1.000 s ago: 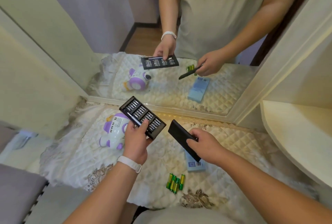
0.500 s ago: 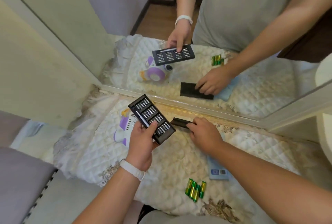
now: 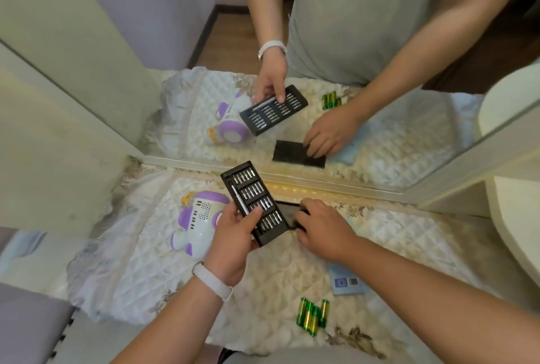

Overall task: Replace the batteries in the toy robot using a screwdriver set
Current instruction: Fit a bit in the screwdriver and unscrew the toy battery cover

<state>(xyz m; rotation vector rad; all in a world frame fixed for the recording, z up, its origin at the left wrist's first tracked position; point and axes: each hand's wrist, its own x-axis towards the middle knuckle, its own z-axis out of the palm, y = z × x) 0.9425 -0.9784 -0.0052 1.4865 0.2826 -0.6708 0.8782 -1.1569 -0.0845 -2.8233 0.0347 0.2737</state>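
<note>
My left hand (image 3: pixel 233 236) grips a black screwdriver set tray (image 3: pixel 253 198), held tilted above the table, with rows of bits and a silver driver handle in it. My right hand (image 3: pixel 324 229) presses the set's black cover (image 3: pixel 285 212) down on the cloth by the mirror's base; most of the cover is hidden behind the tray and my fingers. The white and purple toy robot (image 3: pixel 198 219) lies on its side to the left of the tray. Several green and gold batteries (image 3: pixel 312 315) lie loose near the front edge.
A cream quilted cloth (image 3: pixel 415 247) covers the table. A pale blue box (image 3: pixel 347 283) lies under my right forearm. A mirror (image 3: pixel 409 130) stands along the back and reflects it all. A white rounded shelf (image 3: pixel 520 217) juts in at right.
My right hand has carried the black cover from mid-air down to the cloth beside the mirror. The left hand keeps holding the tray, and the view has tilted downward.
</note>
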